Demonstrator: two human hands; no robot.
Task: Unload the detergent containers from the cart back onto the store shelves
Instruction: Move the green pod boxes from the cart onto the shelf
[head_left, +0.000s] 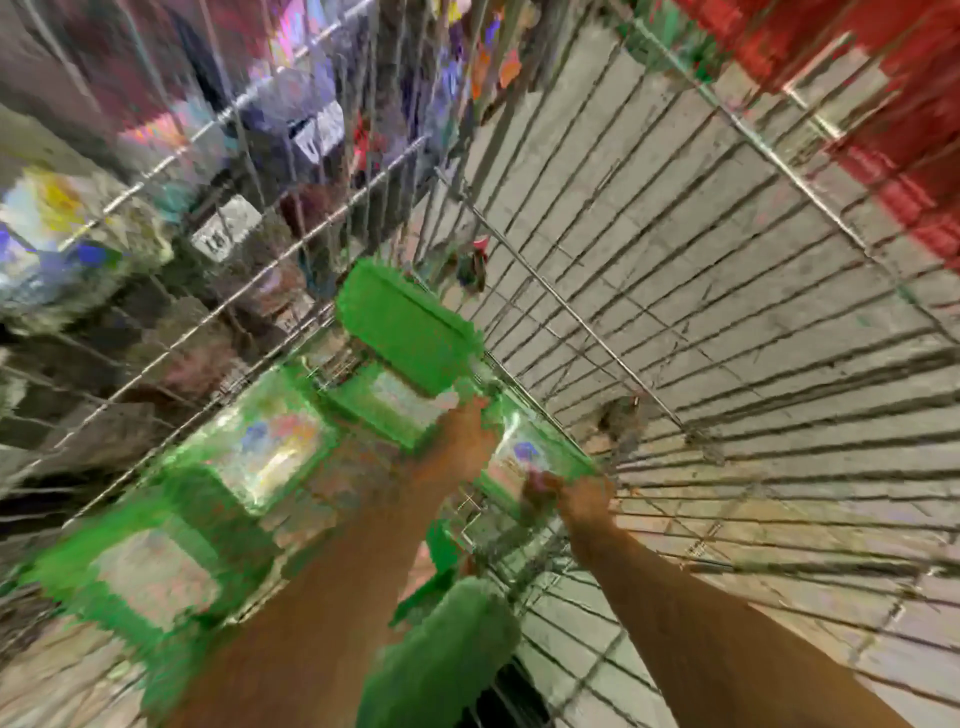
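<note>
The frame is heavily blurred by motion. Several green detergent containers (260, 452) with pale labels lie in the wire cart (649, 332). One with a wide green lid (410, 332) lies further in. Both my arms reach into the cart to a green container (524, 447) against the cart's right wire side. My left hand (462, 441) lies against its left side, just below the green lid; its fingers are too blurred to read. My right hand (576, 499) is at the container's near end, with fingers that look curled on its edge.
The cart's green handle (447, 644) is close below, between my arms. Store shelves with colourful products (291, 119) run along the left beyond the wire side. Grey floor shows through the wire on the right, and red goods (883, 104) fill the top right.
</note>
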